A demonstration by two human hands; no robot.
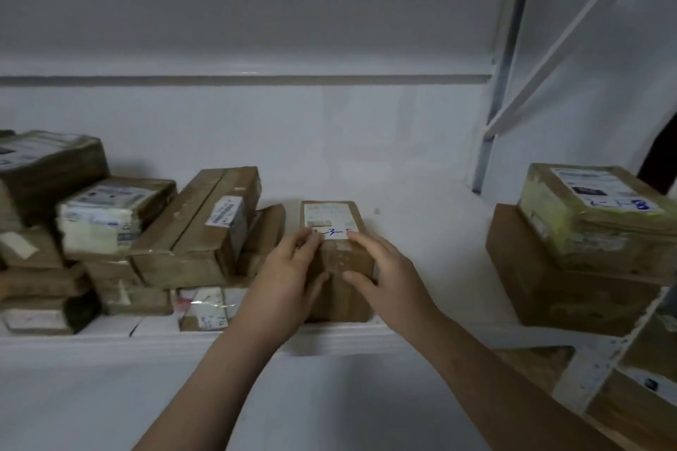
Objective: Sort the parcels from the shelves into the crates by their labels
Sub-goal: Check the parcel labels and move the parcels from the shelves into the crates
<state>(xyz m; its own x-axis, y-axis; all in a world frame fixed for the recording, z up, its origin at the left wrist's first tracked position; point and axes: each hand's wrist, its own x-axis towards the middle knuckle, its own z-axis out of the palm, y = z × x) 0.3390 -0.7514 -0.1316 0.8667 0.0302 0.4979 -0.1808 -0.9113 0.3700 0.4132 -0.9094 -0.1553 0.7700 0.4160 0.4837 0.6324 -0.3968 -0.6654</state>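
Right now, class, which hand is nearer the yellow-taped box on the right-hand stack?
Right. The right hand is on the middle box, left of the yellow-taped box; the left hand lies even farther left.

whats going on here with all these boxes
A person is sorting parcels at a white shelf. The left hand and right hand hold a small cardboard parcel from both sides; it sits at the shelf's front edge, its white label with blue handwriting facing up. A pile of parcels lies to its left, two stacked boxes to its right. No crate is in view.
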